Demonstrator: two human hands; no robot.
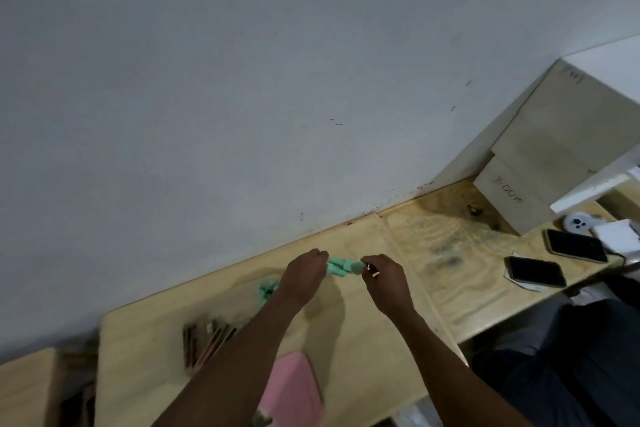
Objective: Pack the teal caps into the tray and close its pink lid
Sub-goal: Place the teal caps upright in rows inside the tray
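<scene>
Both my hands are raised over the far part of the wooden table (346, 329), close to the wall. My left hand (306, 274) and my right hand (384, 279) together grip a bunch of teal caps (341, 267) held between them. More teal caps (267, 289) lie in a loose heap on the table, partly hidden behind my left forearm. The tray's pink lid (294, 388) lies near the table's front edge, between my forearms; the tray under it is mostly hidden.
A row of brown pencil-like sticks (207, 340) lies left of my left arm. Two dark phones (535, 272) (575, 246) rest at the right, next to white chargers (616, 236). Cardboard boxes (554, 149) stand stacked in the right corner. The grey wall runs close behind the table.
</scene>
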